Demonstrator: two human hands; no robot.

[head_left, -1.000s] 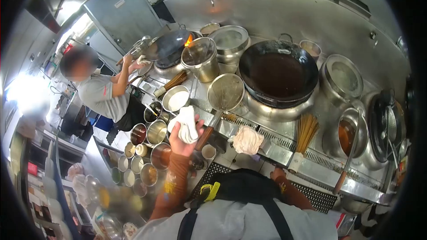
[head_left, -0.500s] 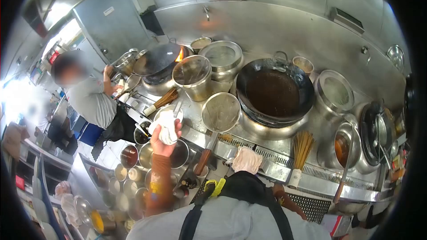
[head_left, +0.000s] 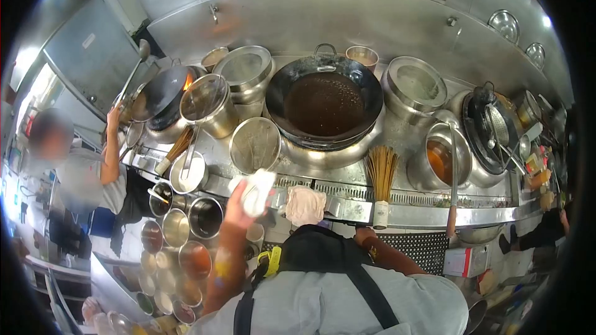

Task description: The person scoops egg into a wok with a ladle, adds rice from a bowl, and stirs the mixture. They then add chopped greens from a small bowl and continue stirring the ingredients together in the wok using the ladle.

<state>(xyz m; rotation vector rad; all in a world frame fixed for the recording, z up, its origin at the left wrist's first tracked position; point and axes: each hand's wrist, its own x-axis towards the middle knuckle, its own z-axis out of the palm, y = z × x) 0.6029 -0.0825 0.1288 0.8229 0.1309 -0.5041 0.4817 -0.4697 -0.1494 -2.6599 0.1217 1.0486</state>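
Note:
My left hand (head_left: 234, 213) is closed around a folded white cloth (head_left: 256, 193), raised in front of the counter edge. Just beyond the cloth lies a round wire-mesh strainer (head_left: 255, 146), its handle hidden behind the cloth and hand. My right hand (head_left: 365, 234) is low at the counter's front edge, close to a bamboo wok brush (head_left: 381, 177); its fingers are too small and hidden to make out. A large black wok (head_left: 366, 96) with dark liquid sits on the burner ahead. Between my hands, a crumpled pinkish cloth (head_left: 305, 205) rests on the counter edge.
A co-worker (head_left: 93, 177) at the left holds up a ladle (head_left: 133, 68) beside a wok with a flame (head_left: 188, 81). Several sauce pots (head_left: 207, 217) stand left of me. At right are a pot of orange liquid (head_left: 439, 160) and a long-handled ladle (head_left: 454, 192).
My view has swung right, so the stove appears further left. My left hand still holds the cloth, now nearer the strainer. My right hand has come into view. The co-worker has raised a ladle.

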